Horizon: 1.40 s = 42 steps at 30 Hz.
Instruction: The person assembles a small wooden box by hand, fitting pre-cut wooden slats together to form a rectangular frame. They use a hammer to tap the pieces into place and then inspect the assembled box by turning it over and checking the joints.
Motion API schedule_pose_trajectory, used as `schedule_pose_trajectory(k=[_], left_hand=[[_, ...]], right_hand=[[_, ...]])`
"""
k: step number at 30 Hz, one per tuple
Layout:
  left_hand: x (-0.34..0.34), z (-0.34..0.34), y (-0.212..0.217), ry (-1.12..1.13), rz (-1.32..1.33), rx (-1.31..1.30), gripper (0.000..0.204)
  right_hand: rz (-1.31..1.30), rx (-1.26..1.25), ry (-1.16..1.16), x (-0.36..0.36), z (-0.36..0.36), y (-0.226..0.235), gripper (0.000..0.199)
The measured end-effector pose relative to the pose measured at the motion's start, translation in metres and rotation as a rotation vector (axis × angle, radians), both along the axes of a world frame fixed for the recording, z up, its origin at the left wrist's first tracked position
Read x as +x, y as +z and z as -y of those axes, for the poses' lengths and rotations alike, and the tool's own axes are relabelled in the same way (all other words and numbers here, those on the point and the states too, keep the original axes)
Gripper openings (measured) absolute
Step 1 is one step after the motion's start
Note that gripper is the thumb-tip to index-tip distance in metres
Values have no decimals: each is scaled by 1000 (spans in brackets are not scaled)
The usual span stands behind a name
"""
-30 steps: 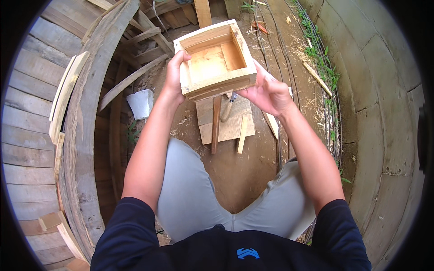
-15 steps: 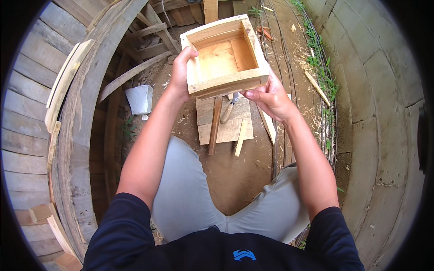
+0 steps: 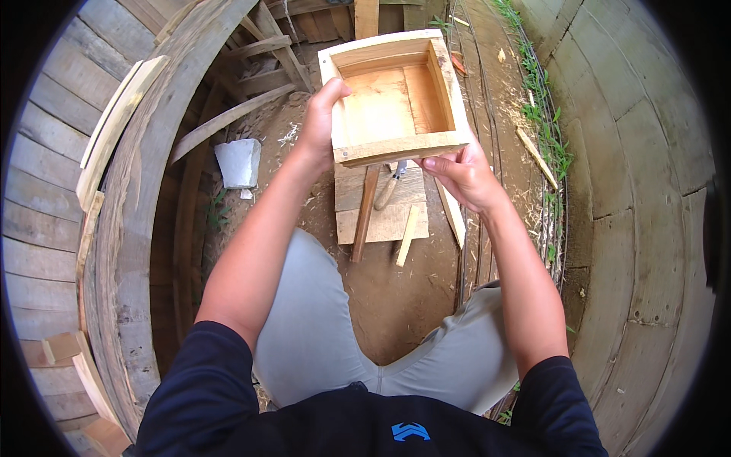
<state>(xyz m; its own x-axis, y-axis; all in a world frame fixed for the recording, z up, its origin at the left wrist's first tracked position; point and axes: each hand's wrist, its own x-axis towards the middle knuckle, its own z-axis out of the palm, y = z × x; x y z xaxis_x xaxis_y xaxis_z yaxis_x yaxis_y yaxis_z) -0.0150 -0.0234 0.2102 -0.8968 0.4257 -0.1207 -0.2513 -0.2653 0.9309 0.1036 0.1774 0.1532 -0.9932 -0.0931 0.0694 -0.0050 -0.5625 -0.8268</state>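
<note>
A square, open-topped wooden box (image 3: 403, 146) is held up in front of me, its hollow side tilted toward me. My left hand (image 3: 324, 122) grips its left wall, with the thumb over the rim and the other fingers hidden behind. At the near right corner my right hand (image 3: 464, 175) closes on it from below, the thumb under the front wall. Beneath the box a plank board (image 3: 354, 190) lies on the ground. On it rest a dark wooden stick (image 3: 365, 217), a wooden-handled tool (image 3: 387, 192) whose far end is partly hidden, and a pale wood strip (image 3: 407, 236).
A whitish block (image 3: 238, 164) sits on the dirt to the left, near a long timber beam (image 3: 137, 228). Several cables (image 3: 493, 137) and green weeds (image 3: 552, 129) run along the concrete wall (image 3: 640, 213) at right. Wood shavings litter the ground.
The box has shifted slightly right in the picture, with both hands still on it. It has tilted a little, so less of its front wall's outer face shows.
</note>
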Motion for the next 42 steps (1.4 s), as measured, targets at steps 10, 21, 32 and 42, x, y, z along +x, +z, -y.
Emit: schedule_pose_trajectory(k=[10, 21, 32, 42], left_hand=[[0, 0, -3, 0, -28, -35, 39], [14, -5, 12, -73, 12, -75, 53], [3, -4, 8, -3, 18, -92, 51], [2, -6, 0, 4, 29, -127, 50]], right_hand=[[43, 35, -20, 0, -3, -3, 97], [36, 100, -63, 4, -5, 10, 97], [-2, -182, 56, -2, -2, 2, 81], [-8, -85, -11, -1, 1, -3, 79]])
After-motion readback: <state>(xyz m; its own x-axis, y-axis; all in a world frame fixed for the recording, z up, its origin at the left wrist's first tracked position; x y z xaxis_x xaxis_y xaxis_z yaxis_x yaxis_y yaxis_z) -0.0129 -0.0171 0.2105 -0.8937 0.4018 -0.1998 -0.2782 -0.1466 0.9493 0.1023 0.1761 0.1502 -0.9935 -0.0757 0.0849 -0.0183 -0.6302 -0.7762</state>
